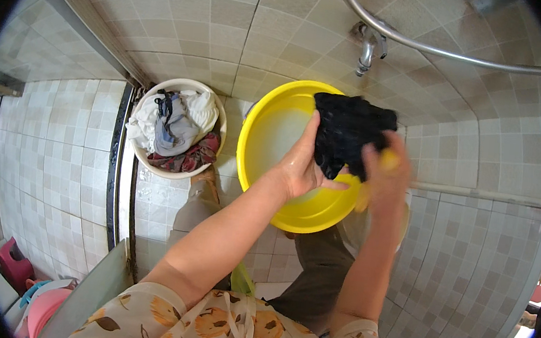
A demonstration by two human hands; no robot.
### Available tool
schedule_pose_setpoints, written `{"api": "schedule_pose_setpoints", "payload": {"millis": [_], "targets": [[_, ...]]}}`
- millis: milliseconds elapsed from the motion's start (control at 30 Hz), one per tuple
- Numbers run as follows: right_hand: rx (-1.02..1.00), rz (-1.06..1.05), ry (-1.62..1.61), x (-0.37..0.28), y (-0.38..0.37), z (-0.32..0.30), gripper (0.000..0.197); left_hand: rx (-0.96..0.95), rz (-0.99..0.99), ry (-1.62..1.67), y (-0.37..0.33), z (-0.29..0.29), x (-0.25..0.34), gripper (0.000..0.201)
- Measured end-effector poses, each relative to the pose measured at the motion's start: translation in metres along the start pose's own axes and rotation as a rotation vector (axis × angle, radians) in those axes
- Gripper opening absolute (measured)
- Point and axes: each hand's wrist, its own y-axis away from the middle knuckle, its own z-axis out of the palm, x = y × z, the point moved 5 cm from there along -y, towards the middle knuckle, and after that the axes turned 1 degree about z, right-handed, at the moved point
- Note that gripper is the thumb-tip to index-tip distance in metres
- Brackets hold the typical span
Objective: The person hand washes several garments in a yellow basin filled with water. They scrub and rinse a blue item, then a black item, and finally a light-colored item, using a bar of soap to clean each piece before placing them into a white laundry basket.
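A black garment (353, 135), bunched up and wet-looking, is held above the right side of a yellow basin (247, 143). My left hand (303, 169) supports it from the left, thumb up along its edge and the other fingers partly hidden under the cloth. Against the garment's right side, my right hand (385, 174) is smeared by motion. Something small and yellow (389, 159) shows at its fingers, too blurred to name. Cloudy, pale liquid (281, 130) lies in the basin.
To the left, a white tub (174, 174) holds white, grey and dark red patterned laundry (186, 124). A metal tap (367, 50) and a curved shower hose (441, 53) are on the tiled wall beyond the basin. Pink and blue plastic items (48, 310) stand at lower left.
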Motion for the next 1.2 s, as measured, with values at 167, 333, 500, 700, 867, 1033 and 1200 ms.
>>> {"api": "schedule_pose_setpoints", "payload": {"millis": [167, 333, 500, 700, 867, 1033, 1200], "targets": [[-0.403, -0.146, 0.338, -0.045, 0.068, 0.05, 0.033, -0.043, 0.143, 0.186, -0.005, -0.011, 0.007, 0.054], [-0.381, -0.185, 0.184, -0.063, 0.075, 0.025, 0.039, -0.166, 0.161, 0.285, -0.023, -0.029, 0.011, 0.04], [-0.236, -0.603, 0.174, -0.105, 0.029, 0.042, 0.054, -0.338, 0.361, 0.292, -0.021, -0.024, 0.0, 0.038], [-0.393, -0.119, 0.394, -0.045, -0.019, 0.099, 0.055, -0.147, 0.321, 0.297, -0.014, -0.011, -0.001, 0.037], [-0.334, 0.22, 0.277, 0.01, -0.039, 0.099, 0.049, 0.062, 0.303, 0.166, -0.01, -0.021, -0.007, 0.032], [-0.279, 0.34, -0.192, 0.04, -0.016, 0.085, 0.047, 0.088, 0.283, 0.246, 0.001, -0.01, -0.003, 0.033], [-0.019, 0.464, -0.738, 0.05, 0.037, 0.09, 0.056, -0.119, 0.313, 0.373, 0.011, 0.006, 0.022, 0.038]]}}
